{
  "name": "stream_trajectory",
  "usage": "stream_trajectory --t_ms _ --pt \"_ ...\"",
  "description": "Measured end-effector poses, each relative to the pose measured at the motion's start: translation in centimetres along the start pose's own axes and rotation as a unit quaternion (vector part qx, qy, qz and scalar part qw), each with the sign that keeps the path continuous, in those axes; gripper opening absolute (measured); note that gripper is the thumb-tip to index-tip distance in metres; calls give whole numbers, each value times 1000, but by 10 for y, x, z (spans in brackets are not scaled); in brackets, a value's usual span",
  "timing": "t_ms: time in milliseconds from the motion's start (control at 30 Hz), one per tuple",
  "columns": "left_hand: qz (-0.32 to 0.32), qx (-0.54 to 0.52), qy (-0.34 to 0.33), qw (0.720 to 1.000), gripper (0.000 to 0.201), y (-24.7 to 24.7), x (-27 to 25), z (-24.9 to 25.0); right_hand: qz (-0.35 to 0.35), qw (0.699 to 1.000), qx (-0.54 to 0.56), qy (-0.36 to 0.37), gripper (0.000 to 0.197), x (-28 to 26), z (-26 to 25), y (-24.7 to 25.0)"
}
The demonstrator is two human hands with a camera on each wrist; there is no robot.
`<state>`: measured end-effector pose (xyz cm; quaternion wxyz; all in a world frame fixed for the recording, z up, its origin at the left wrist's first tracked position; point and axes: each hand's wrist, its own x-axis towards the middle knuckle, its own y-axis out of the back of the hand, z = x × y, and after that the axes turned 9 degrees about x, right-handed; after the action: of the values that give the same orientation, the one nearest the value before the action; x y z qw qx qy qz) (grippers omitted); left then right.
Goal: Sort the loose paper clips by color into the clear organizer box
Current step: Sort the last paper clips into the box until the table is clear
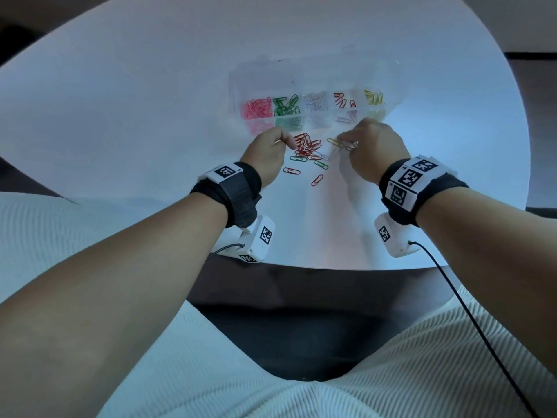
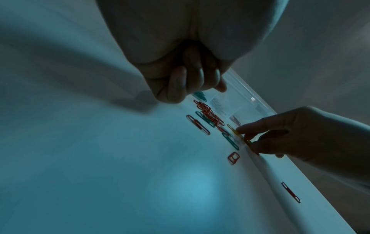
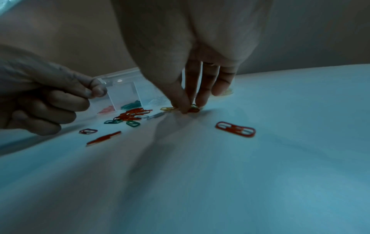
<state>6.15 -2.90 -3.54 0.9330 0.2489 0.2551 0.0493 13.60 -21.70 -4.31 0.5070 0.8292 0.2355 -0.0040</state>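
A round white counter (image 1: pixel 120 116) fills the middle. At its near edge, ribbed white cloth (image 1: pixel 422 372) spreads either side of a dark gap (image 1: pixel 301 327).

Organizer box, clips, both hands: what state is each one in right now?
clear organizer box: lid open, clips sorted by color inside.
loose paper clips: red pile plus scattered green and red ones, still on the white table.
yellow clip: flat on the table at the right fingertips.
right hand: fingertips pinching a clip on the table.
left hand: curled, apparently holding nothing.
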Motion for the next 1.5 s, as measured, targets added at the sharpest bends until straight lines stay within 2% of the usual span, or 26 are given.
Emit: stream_trajectory --t_ms 200,300,367,467,600,800,867,967,1000,1067,1133,1233,1300,1400,1433,1500 --pt "-4 17 -14 1000 31 -3 1 -2 44 996 68 -46 19 3 3 7" --pt "-23 22 -31 999 27 -4 1 -1 81 985 111 -105 26 5 6 10" --pt "-29 41 -53 997 29 -7 3 4 63 985 90 -135 25 5 7 10" --pt "-8 99 -92 991 32 -15 9 19 33 989 56 -132 12 3 4 8" --pt "17 237 -134 962 32 -32 20 35 7 989 54 -135 11 2 3 6" --pt "-6 396 -164 904 22 -43 43 40 11 993 -7 -115 20 -5 3 7" --pt "-11 417 -164 894 20 -40 45 44 26 991 37 -123 18 -5 7 10" --pt "-14 439 -164 883 20 -36 45 51 32 969 194 -149 18 -6 13 17" --pt "-11 450 -169 877 21 -36 43 51 26 951 260 -163 16 -8 14 19" --pt "-3 464 -178 868 22 -38 40 50 5 893 409 -191 13 -10 12 24" --pt "-4 458 -171 872 21 -38 37 47 -8 839 506 -200 12 -11 10 29" --pt "-7 381 -147 913 20 -39 30 41 -14 816 546 -191 8 -11 6 37" --pt "-9 310 -134 941 29 -39 27 39 -41 809 560 -172 11 -8 -1 45" --pt "9 183 -101 978 36 -34 26 45 -36 811 570 -129 14 4 -19 68" --pt "19 150 -95 984 37 -32 26 50 -6 822 558 -112 13 9 -25 76" --pt "36 111 -101 988 36 -29 29 62 79 865 490 -79 14 18 -30 90"
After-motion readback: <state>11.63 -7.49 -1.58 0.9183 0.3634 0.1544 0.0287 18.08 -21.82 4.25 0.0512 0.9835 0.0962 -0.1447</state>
